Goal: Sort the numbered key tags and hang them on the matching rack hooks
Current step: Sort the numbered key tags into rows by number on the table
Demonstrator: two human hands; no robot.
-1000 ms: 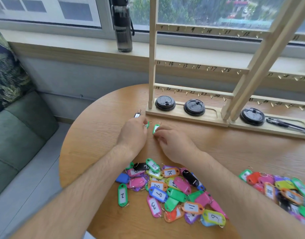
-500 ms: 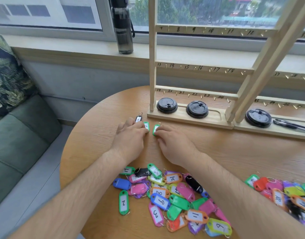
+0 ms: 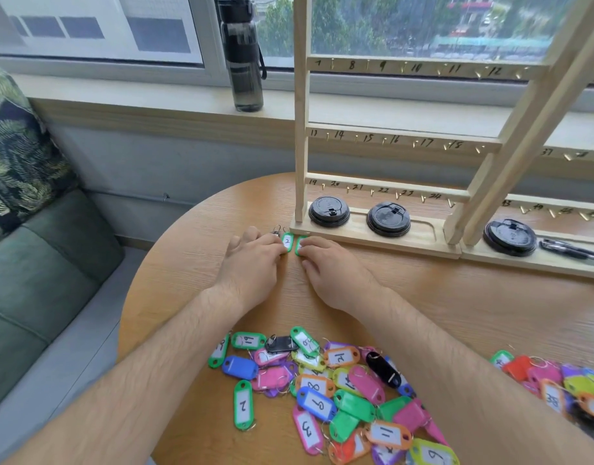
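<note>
Fingers (image 3: 275,246) of the left hand (image 3: 252,263) lie extended, palm down, tips touching the green tag marked 2 (image 3: 288,241); nothing is gripped. Fingers (image 3: 315,245) of the right hand (image 3: 334,275) lie flat as well, tips pressing a second green tag (image 3: 299,246), its number covered. Both tags lie side by side on the counter (image 3: 456,297), just before the left end of the rack (image 3: 301,129).

The counter is round, with a wood grain. A heap of coloured tags (image 3: 322,391) lies at its near edge and a second heap (image 3: 557,380) lies to the right. Three black lids (image 3: 328,211) sit in the rack's base.

Room: a dark bottle (image 3: 243,58) stands on the window sill (image 3: 138,95). A green sofa (image 3: 37,263) with a leaf-print cushion (image 3: 17,146) stands to the left.
</note>
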